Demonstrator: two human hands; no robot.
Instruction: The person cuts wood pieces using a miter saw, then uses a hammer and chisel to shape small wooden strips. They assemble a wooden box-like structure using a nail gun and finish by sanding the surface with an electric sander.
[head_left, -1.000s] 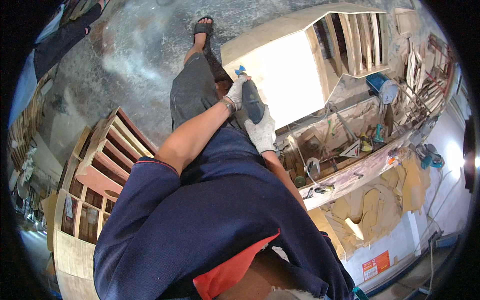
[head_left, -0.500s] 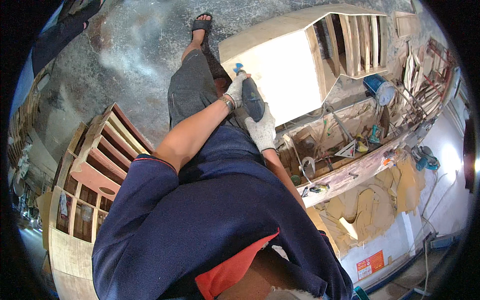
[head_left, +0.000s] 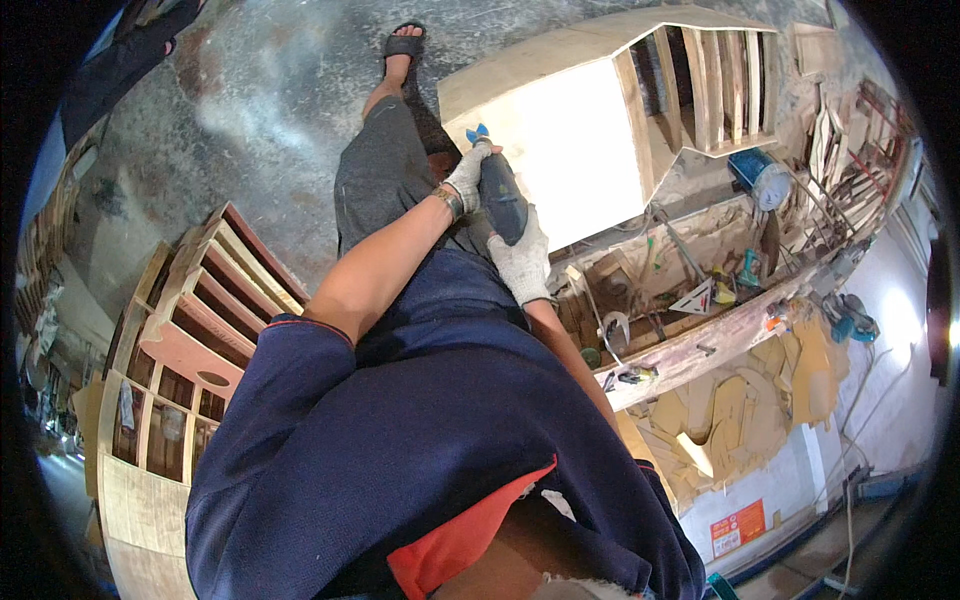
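My left hand (head_left: pixel 467 180), in a pale knit glove, is closed around the front part of a hand-held power tool (head_left: pixel 503 198) with a dark body and a blue front end. The rear of the same tool is gripped by my right hand (head_left: pixel 522 264), also gloved; its far fingers are hidden under the tool. The blue end points away from me, at the near left edge of a brightly lit pale panel (head_left: pixel 565 150). This panel forms one face of a large wooden frame piece (head_left: pixel 700 90). Whether the tool touches it I cannot tell.
A long workbench (head_left: pixel 690 352) on the right carries loose tools, a white triangle square (head_left: pixel 693 298) and wood scraps. Beside it stands a blue cylindrical can (head_left: pixel 762 180). Slatted wooden frames (head_left: pixel 205 330) stand at my left. Another person's leg (head_left: pixel 110 85) shows at upper left.
The power tool and both hands have shifted slightly to the left. Its blue front end has turned a little and shows more of its shape.
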